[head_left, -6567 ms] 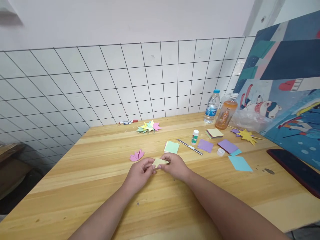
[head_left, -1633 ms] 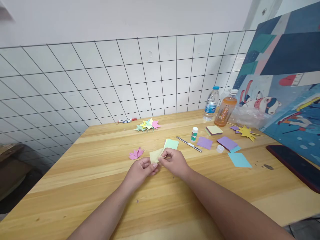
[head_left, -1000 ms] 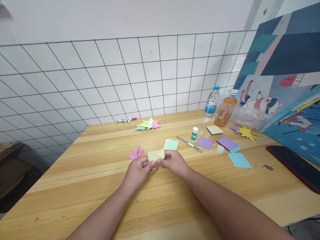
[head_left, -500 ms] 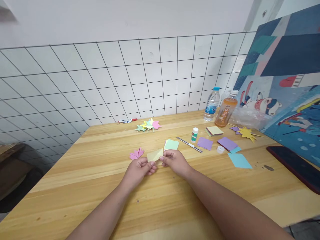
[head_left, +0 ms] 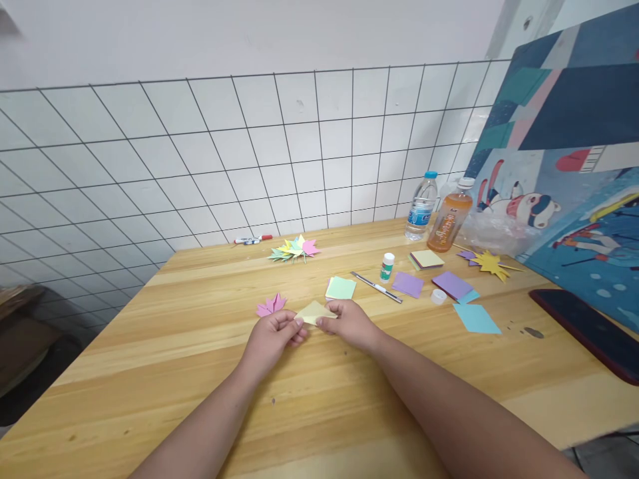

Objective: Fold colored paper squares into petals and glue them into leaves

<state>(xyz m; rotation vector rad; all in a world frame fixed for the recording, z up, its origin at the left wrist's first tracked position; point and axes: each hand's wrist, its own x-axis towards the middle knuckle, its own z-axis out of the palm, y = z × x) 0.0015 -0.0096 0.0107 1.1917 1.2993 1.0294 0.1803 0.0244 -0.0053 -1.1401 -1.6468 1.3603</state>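
Left hand [head_left: 272,339] observed with thumb and fingers pinched on the left corner of the yellow paper [head_left: 314,313], right hand [head_left: 349,324] likewise clamped on its right corner; the paper is folded, its peak pointing away from the person, and whether it touches the table [head_left: 150,372] cannot be told. Pink origami [head_left: 271,305] lies just beyond the left hand, and green sheets [head_left: 341,288] lie just beyond the right. Farther right, a knife [head_left: 377,287] lies aslant between the green sheets and a purple sheet [head_left: 408,284], with the glue [head_left: 387,267] standing upright near it.
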